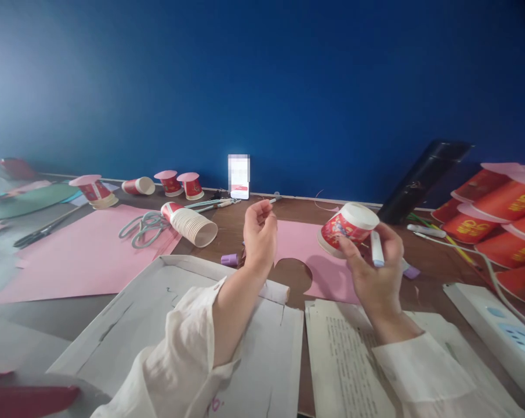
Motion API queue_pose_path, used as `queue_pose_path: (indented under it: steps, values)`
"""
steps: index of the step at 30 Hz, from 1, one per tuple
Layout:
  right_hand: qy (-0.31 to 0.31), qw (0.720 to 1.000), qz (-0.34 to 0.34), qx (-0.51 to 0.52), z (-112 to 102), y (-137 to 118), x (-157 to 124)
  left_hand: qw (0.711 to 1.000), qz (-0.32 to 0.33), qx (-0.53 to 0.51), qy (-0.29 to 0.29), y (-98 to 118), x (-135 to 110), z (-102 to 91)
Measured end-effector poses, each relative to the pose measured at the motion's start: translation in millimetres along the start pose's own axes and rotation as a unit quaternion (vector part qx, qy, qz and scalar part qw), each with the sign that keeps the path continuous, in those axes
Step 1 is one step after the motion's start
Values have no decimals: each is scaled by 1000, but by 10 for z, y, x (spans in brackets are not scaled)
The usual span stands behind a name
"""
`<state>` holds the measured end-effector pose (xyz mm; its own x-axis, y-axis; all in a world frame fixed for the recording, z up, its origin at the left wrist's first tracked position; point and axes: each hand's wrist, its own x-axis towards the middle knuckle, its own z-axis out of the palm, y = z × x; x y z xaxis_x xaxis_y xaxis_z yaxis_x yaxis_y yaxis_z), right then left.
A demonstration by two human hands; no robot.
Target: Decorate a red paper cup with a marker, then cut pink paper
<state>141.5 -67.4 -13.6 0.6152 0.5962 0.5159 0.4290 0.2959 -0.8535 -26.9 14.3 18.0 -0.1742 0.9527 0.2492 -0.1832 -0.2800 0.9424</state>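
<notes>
My right hand [377,276] grips a red printed paper cup [347,227], which is tilted with its white base up. A white marker-like stick [377,249] is also held among the fingers of that hand. My left hand [261,232] is raised to the left of the cup, its fingers curled in. A thin whitish tip shows beside these fingertips; whether the hand holds it I cannot tell. Below the cup lies a pink paper sheet [292,238] with a round hole cut out. A purple cap [230,259] rests on the table near my left wrist.
A cup stack [195,226] lies beside scissors [147,229] on another pink sheet [83,255]. Cups with pink discs [190,184] stand at the back, near a lit phone [239,177]. More red cups [475,223] pile up right, behind a power strip [497,325]. A white box lid [127,325] lies in front.
</notes>
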Motion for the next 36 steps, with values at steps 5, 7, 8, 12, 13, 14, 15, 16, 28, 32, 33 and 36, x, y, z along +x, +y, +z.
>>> queue_pose_path:
  steps: [5,7,8,12,13,14,15,16,28,32,33,36]
  values:
    - [-61,987,-114,-98,3,-19,-98,973,26,0,-228,209,-155,-6]
    - [-92,979,-143,-116,6,-12,-124,957,13,24,-288,239,-228,12]
    - [-104,975,-153,-124,8,-6,-131,953,-1,31,-301,238,-256,23]
    - [-144,966,-163,-139,19,14,-132,955,-17,58,-292,164,-305,65]
    - [-147,966,-164,-139,26,17,-130,956,-14,73,-285,140,-306,72]
    - [-144,966,-165,-139,34,22,-129,957,-9,87,-278,117,-305,79]
    - [-139,966,-166,-138,45,26,-130,958,-5,95,-270,96,-303,85]
    - [-133,968,-164,-137,56,31,-131,960,-4,96,-263,79,-302,90]
    - [-137,983,-91,-87,45,87,-95,957,47,264,-107,80,162,-133]
    - [-135,983,-75,-100,56,118,-80,908,66,415,1,119,482,-416]
    - [-140,982,-72,-103,60,121,-81,894,66,442,8,106,534,-478]
    - [-147,981,-70,-103,66,130,-90,871,62,488,13,13,616,-613]
